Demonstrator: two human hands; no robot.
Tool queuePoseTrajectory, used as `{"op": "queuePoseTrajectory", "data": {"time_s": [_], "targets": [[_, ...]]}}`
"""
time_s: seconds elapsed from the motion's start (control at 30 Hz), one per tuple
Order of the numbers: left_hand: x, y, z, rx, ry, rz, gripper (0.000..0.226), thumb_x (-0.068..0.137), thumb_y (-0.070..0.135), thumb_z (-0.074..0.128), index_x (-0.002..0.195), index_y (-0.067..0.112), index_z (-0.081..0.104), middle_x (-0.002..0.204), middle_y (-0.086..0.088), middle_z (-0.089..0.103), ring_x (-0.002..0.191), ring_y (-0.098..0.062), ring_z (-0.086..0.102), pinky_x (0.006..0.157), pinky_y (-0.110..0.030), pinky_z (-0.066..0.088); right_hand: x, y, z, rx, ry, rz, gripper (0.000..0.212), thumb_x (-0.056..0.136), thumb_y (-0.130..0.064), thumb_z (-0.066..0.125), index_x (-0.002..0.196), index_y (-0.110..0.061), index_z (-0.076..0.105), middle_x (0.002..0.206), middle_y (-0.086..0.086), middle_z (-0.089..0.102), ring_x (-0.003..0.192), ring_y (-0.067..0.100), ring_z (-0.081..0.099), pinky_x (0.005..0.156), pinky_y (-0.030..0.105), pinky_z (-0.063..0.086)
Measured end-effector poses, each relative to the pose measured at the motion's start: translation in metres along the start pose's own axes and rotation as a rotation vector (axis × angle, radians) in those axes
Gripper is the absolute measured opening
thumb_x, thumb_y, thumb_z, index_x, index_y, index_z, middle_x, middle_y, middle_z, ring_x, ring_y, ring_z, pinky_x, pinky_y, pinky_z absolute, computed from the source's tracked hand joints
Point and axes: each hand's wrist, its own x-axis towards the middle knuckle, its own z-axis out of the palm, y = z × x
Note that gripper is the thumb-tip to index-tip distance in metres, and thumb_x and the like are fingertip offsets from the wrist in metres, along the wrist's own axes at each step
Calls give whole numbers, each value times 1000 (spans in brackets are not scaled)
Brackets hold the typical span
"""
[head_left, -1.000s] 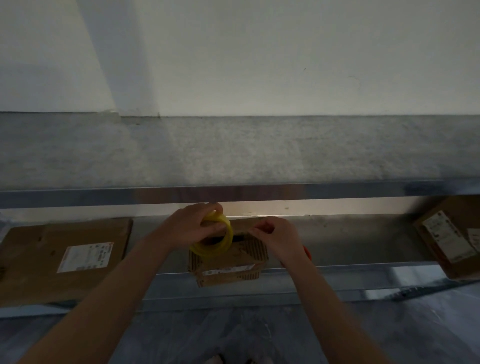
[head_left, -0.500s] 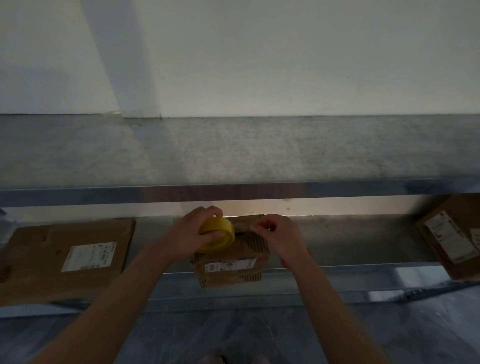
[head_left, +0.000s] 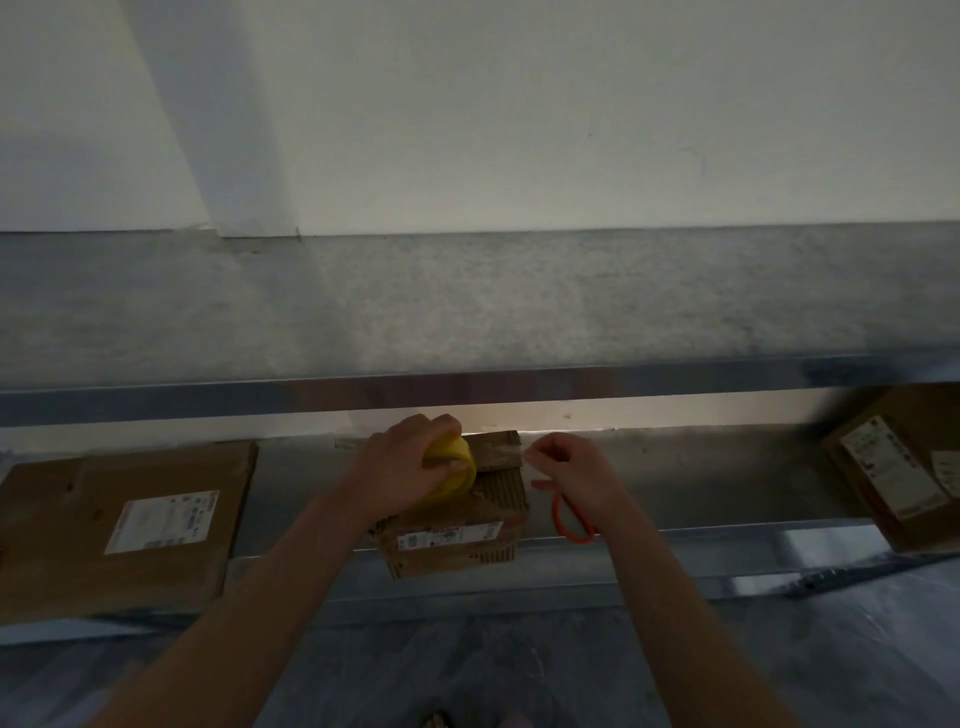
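While we wrap our left hand (head_left: 402, 467) round the tape roll (head_left: 451, 470) atop the box (head_left: 452, 538) at the shelf (head_left: 685, 470) front edge, our right hand (head_left: 569, 475) curls pinched just beside it, its hold unclear.

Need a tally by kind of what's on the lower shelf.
Brown cardboard boxes: 3 (flat left box, small centre box, labelled right box)
Yellow tape roll: 1, gripped by the left hand
Orange-handled scissors, blurred: 1
Total: 5
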Motion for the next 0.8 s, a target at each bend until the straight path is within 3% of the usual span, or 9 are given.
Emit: {"op": "queuePoseTrajectory", "data": {"time_s": [0.27,0.47,0.57,0.63,0.73,0.8], "targets": [[2,11,13,-44,82,34,35,78,58,59,108,46,48,99,21,48,89,-5,48,71,-26,36,4,23,-4,137,-7,53,2,90,-15,70,88,-15,69,87,0,69,86,15,66,66,24,58],[3,16,19,9,69,23,42,74,66,50,110,47,45,99,23,46,88,-6,50,73,-29,45,11,42,3,210,-41,127,3,90,-16,68,89,-17,71,82,-3,70,91,21,67,81,40,59],[4,17,19,31,80,19,43,73,68,47,110,47,45,99,23,47,87,-5,51,73,-29,46,11,46,12,248,-21,144,5,90,-18,69,93,-17,71,86,-2,72,94,21,69,78,34,60],[5,18,18,33,100,23,42,72,67,48,109,45,46,98,22,47,85,-5,50,71,-28,44,10,47,20,257,5,143,10,91,-22,68,99,-18,70,95,-1,73,97,20,69,77,29,59],[7,19,17,51,100,48,40,73,65,50,107,45,46,97,21,48,87,-5,49,72,-26,39,7,43,31,352,59,194,34,89,-23,71,120,-21,57,114,4,66,103,23,67,85,38,59],[8,19,16,67,89,63,39,74,63,51,107,43,47,98,21,47,89,-6,48,73,-26,37,2,40,33,336,111,183,44,86,-22,74,123,-25,51,117,1,60,102,20,65,81,34,60]]}}
